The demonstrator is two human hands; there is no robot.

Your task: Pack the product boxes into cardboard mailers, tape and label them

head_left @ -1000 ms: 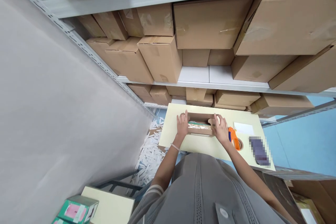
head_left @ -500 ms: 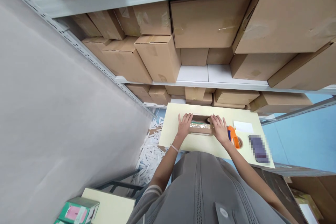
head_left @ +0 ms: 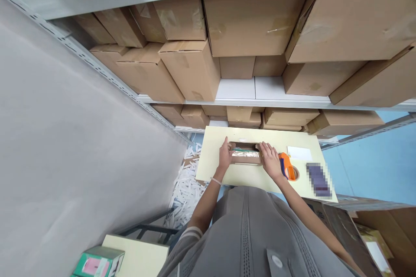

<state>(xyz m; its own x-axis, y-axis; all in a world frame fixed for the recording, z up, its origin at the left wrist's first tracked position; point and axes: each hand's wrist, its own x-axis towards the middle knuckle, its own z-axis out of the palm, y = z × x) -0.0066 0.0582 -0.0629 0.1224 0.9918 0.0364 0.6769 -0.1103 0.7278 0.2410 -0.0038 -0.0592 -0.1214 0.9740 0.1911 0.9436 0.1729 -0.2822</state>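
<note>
A small open cardboard box lies on the pale yellow table, with a shiny, plastic-wrapped item showing green inside it. My left hand grips the box's left end, its thumb pointing up and its other fingers partly hidden at the edge. At the right end, my right hand holds the box wall and a raised flap, with the fingers bent over the edge. Just right of that hand sits an orange and blue tape dispenser with a roll of tape.
A white card and a blurred-out dark object lie on the table's right part. Shelves of cardboard boxes rise behind it. Paper strips cover the floor at left, beside a grey wall. A green box stands lower left.
My left hand has turned from lying over the box's left end to gripping its side, thumb up. My right hand stays at the right end. The view has shifted slightly.
</note>
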